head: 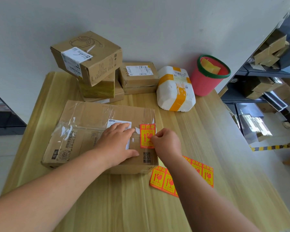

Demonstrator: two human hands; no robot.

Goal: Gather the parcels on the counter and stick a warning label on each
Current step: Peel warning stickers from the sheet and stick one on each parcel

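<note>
Label (147, 136), red-orange with yellow print, flat atop taped brown parcel (90, 124), at its near-right edge. Left hand (117, 144) flat, fingers straight, pressing parcel. Right hand (166, 141) curled, pinching label's edge. Open counter (216, 134) rightward; label sheet (159, 180) by parcel's front corner

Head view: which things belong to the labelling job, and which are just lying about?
Job: large taped carton under the left hand; warning label on it, right hand at its edge; sheet of spare labels; stacked cartons; flat carton; foam parcel with yellow tape.
Lying about: red bin with green rim; cartons on the shelves at right.
</note>
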